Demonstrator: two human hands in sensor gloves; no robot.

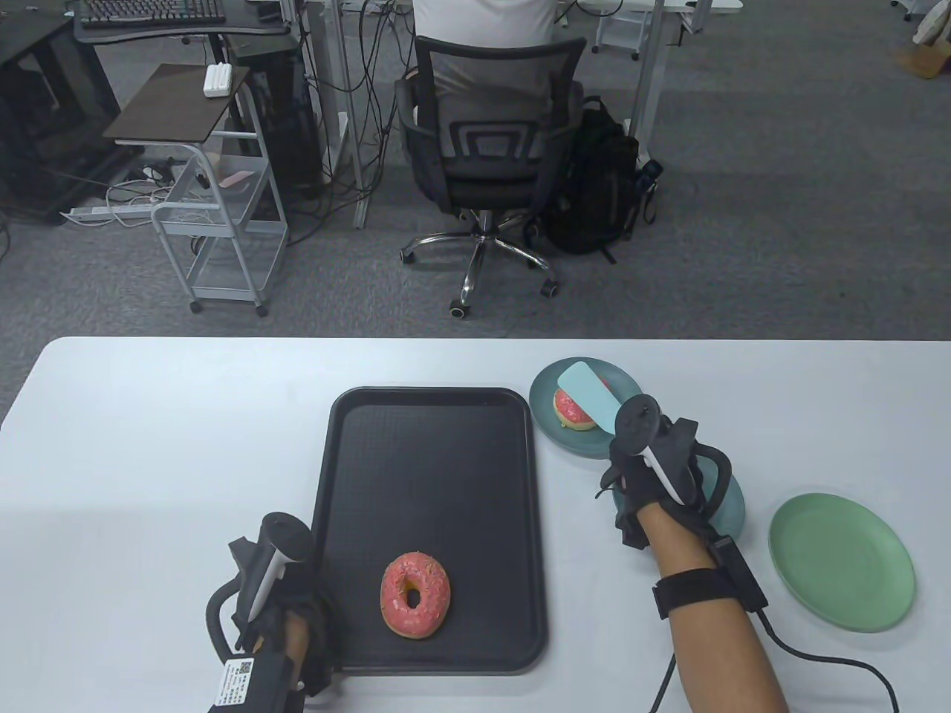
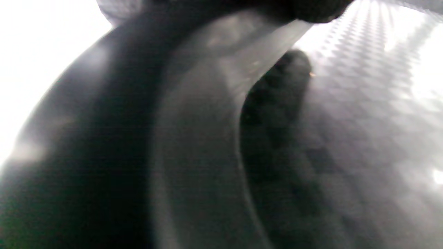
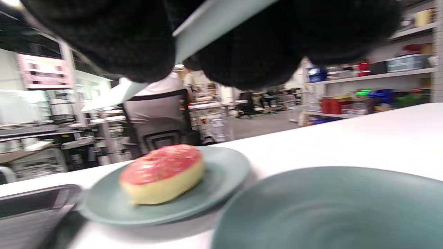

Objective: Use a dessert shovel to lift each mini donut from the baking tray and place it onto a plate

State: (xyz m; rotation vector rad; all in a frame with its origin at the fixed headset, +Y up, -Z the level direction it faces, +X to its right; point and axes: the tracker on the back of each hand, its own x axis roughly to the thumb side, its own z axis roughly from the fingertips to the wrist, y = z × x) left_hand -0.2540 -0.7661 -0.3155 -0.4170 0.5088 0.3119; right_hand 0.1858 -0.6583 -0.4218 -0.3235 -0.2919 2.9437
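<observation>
**One donut on a plate, one left on the tray**

From the table view we see a white desk (image 1: 186, 431) with a black tray (image 1: 431, 460) in the middle. A pink-iced donut (image 1: 415, 595) lies in the near part of the tray. Our left hand (image 1: 278, 594) sits at the tray's near left corner, touching its rim; from here we cannot tell how its fingers lie. Our right hand (image 1: 654, 475) is right of the tray, gripping the handle of a pale blue shovel (image 1: 591, 396). The blade of the shovel reaches over a second donut (image 1: 572, 410) that sits on a grey-green plate (image 1: 553, 379) just beside the tray's far right corner. Whether the blade touches that donut we cannot tell. A second grey-green plate (image 1: 732, 505) shows from under the right hand, and a lighter green plate (image 1: 841, 562) lies further right, apart from it.

In the left wrist view the picture is blurred. We make out the tray's rim (image 2: 193, 138) and its textured floor, with one gloved finger (image 2: 277, 103) lying on the inside of the tray, the thumb at the top edge. The hand seems to pinch the rim.

In the right wrist view our fingers (image 3: 249, 52) are curled round the shovel's handle (image 3: 214, 24). Below, the plated donut (image 3: 162, 173) rests on its plate (image 3: 225, 173), and the nearer plate (image 3: 328, 207) stands bare.
</observation>
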